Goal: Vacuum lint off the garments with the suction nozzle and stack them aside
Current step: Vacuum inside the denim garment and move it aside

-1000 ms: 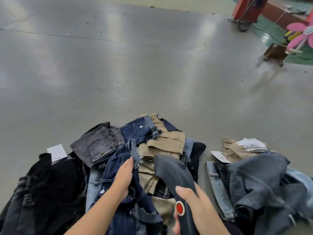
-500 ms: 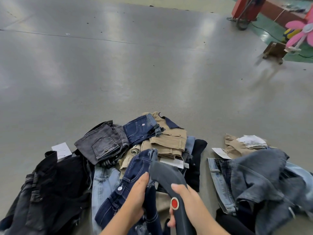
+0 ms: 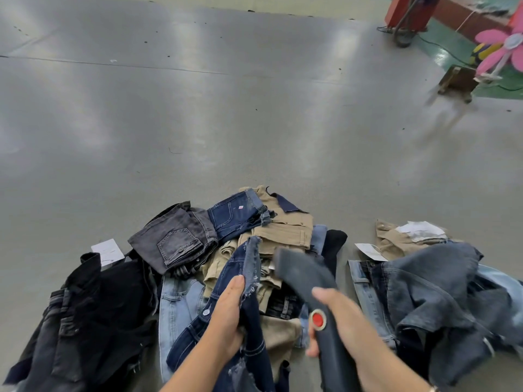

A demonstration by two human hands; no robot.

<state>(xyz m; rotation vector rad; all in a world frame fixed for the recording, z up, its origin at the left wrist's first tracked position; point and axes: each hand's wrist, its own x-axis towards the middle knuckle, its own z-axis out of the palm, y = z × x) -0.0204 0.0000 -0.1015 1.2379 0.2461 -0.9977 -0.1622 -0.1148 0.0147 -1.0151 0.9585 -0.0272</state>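
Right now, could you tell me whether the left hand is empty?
No, the left hand grips the frayed dark blue jeans, its fingers curled round the cloth.

**Even overhead light, motion blur near the hands**

Soft, bright light falls from above, leaving pale streaks of glare across the grey floor (image 3: 198,108). Shadows are faint. The wide lens bends the edges. The suction nozzle (image 3: 305,275) and right hand (image 3: 342,321) are smeared; the far right corner is soft.
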